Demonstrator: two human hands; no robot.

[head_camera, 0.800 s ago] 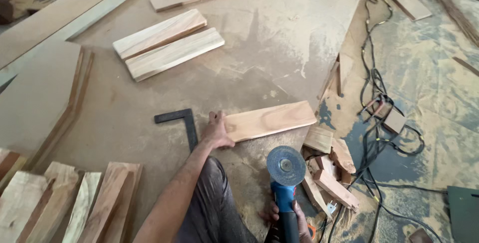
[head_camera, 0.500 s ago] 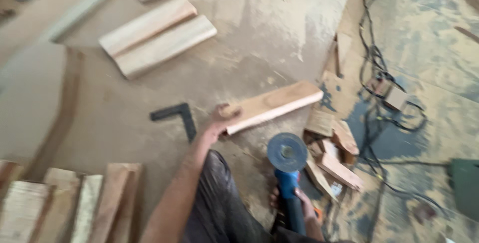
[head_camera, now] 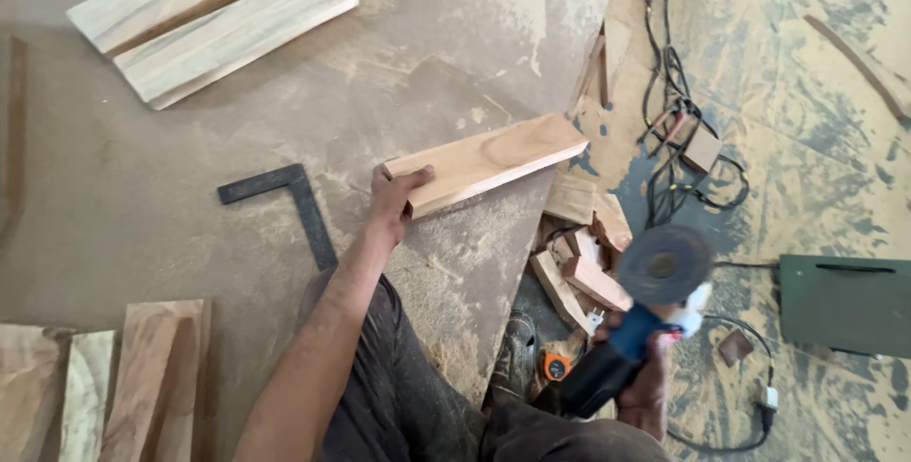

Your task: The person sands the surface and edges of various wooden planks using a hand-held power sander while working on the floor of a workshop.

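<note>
Wooden plank [head_camera: 486, 161], gripped at its near end by the left hand [head_camera: 394, 198], has lifted; the right hand [head_camera: 650, 381], closed on the angle grinder [head_camera: 631, 315], has swung rightward.

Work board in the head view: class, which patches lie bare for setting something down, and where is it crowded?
Bare: between the two pale planks, the black square and the board in the left hand. Crowded: offcuts and cables near the grinder.

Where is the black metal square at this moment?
In the head view, the black metal square lies flat on the dusty board left of centre, just left of the left hand, which grips the end of the wooden plank.
</note>
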